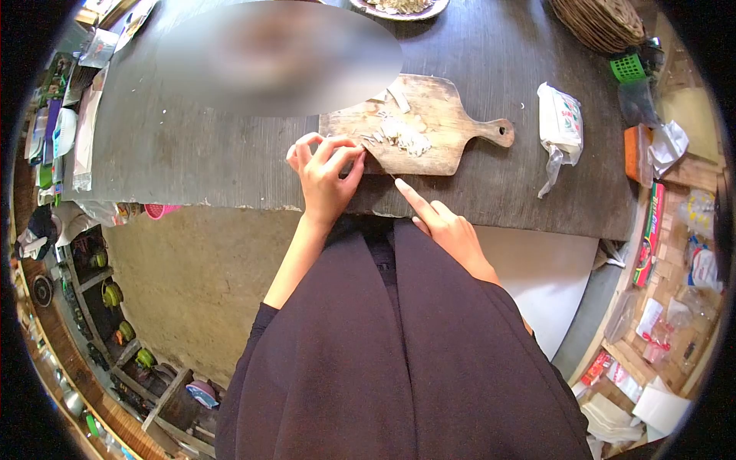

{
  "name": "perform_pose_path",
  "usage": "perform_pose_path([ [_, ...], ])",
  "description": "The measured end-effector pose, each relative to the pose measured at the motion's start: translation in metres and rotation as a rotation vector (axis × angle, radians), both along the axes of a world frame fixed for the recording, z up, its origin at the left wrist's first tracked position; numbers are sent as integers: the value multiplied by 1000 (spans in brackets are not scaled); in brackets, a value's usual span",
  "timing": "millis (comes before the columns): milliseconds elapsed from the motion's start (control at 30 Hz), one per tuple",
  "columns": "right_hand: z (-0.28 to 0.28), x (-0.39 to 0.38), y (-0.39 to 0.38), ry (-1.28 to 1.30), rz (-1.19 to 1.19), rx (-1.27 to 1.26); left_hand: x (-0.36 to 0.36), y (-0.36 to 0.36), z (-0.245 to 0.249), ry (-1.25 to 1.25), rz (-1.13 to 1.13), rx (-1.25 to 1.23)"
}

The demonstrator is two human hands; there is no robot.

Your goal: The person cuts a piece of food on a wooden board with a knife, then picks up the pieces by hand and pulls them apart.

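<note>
A wooden cutting board (439, 107) with a handle lies near the front edge of the dark table. Pale chopped pieces (408, 136) are heaped on its middle, and a larger pale chunk (399, 97) sits farther back. My left hand (326, 175) is at the board's near left corner, fingertips pinched together; whatever they hold is hidden. With my right hand (448, 232) I grip a knife (380, 162), index finger stretched along its back. Its thin blade, seen almost edge-on, reaches over the board's near edge towards my left fingertips.
Right of the board lies a white plastic packet (560, 126). A bowl of pale pieces (400, 6) and stacked woven mats (600, 23) are at the back. A green basket (628, 69) and an orange box (636, 155) line the right side. A blurred oval hides the back left.
</note>
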State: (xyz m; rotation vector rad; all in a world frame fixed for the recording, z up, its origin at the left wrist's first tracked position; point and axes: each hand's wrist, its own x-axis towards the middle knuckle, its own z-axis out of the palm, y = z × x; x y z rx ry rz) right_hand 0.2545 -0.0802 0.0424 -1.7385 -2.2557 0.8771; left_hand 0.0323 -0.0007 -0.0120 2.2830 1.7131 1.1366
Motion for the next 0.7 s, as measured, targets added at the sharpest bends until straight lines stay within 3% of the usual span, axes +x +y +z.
perform_pose_path([
  [700, 7, 0, -6, -56, -17, -28, 1, -2, -1, -1, 22, 27],
])
